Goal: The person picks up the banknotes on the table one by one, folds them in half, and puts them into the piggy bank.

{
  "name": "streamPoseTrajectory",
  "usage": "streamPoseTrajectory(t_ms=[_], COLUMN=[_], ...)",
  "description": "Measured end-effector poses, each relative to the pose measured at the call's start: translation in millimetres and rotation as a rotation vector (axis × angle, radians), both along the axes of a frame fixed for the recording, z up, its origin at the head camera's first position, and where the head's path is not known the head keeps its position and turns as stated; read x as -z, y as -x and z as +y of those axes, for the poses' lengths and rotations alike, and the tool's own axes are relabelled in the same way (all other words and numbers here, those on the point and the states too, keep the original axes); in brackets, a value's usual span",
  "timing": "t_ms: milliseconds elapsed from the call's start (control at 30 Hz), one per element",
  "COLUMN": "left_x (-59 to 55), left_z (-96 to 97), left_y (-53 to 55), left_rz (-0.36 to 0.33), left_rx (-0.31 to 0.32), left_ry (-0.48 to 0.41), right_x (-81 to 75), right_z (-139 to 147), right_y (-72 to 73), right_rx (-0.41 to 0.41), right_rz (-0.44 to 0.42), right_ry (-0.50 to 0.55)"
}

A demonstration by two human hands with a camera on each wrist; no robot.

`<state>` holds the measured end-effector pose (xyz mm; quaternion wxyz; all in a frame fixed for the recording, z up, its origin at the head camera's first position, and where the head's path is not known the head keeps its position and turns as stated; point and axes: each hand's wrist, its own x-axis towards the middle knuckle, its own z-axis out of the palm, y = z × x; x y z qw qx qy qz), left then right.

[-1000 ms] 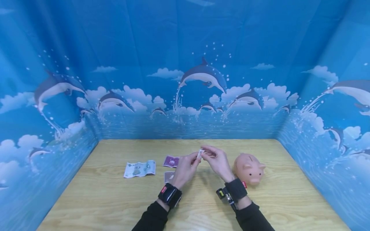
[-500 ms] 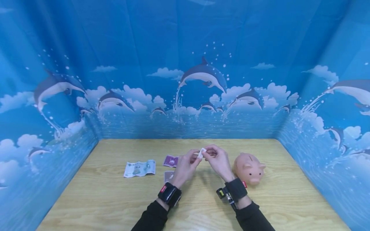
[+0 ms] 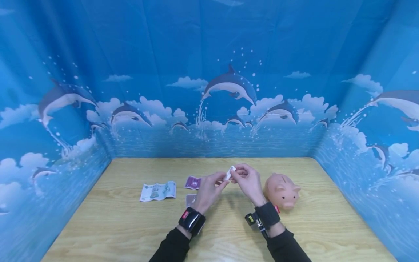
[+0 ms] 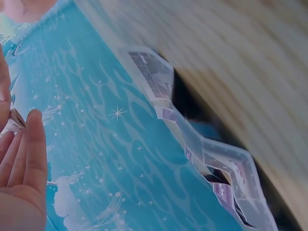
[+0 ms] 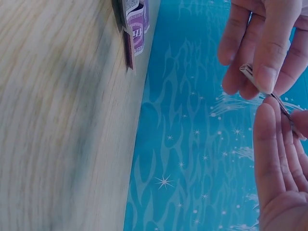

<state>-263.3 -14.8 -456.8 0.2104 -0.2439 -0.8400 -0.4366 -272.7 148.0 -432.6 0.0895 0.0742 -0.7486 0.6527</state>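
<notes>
In the head view both hands meet over the middle of the table, with a small folded banknote [image 3: 230,173] between them. My left hand [image 3: 207,191] pinches its lower left end, and my right hand [image 3: 249,185] pinches the other end. The right wrist view shows the banknote [image 5: 246,71] folded in thin layers, with a thumb pressed on it. A purple banknote [image 3: 192,182] and a brownish one [image 3: 190,199] lie just left of my left hand, partly hidden by it. Creases run through both. Farther left lies a greenish-white banknote [image 3: 158,191], unfolded.
A pink piggy bank [image 3: 283,191] with a slot on its back stands close to the right forearm. The wooden table [image 3: 108,233] ends at a blue dolphin-print curtain [image 3: 209,142] on the back and both sides.
The folded banknote has turned and shifted slightly right between the fingertips. The fingers of both hands have moved a little; the other banknotes and the piggy bank have stayed put.
</notes>
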Motion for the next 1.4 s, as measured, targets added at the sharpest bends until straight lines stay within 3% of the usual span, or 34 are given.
streamPoseTrajectory(t_ms=[333,633,933,1400], left_x=[1.6,4.5,3.7,2.3], left_z=[1.2,2.7,5.2,11.2], left_y=[0.0,-0.4,-1.7,-4.2], left_rz=[0.039,0.107,0.091,0.042], left_rx=[0.056,0.025,0.003,0.009], left_ry=[0.004,-0.002,0.005,-0.029], right_x=[1.4,3.6,3.9,2.6], right_z=[3,-2,-2,12], right_y=[0.3,-1.2,-3.1,-9.4], right_rx=[-0.070,-0.046,-0.014,-0.074], right_rz=[-0.034,0.013,0.005,-0.007], right_ry=[-0.046,-0.101,-0.103,-0.107])
